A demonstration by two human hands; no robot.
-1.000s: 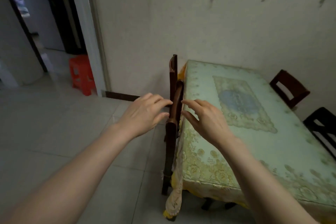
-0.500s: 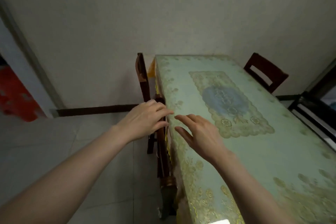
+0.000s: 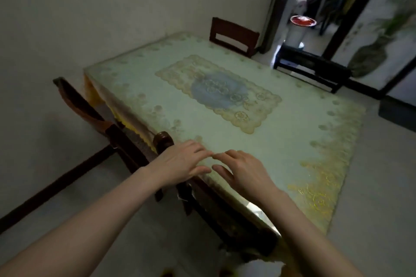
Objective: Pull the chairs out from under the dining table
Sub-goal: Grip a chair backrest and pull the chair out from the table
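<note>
Both hands sit low in the middle of the frame, the left hand point(image 3: 180, 164) and right hand point(image 3: 245, 172) open, fingers spread, holding nothing, over the top rail of the nearest wooden chair point(image 3: 225, 209), tucked against the dining table point(image 3: 292, 141). It looks heavy and stiff, so I'd grip that rail. A second chair point(image 3: 74, 101) stands left, two more point(image 3: 234, 36) at upper right.

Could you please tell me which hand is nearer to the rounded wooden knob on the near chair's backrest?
Left. The left hand lies right beside the knob; the right hand is farther, over the tablecloth.
</note>
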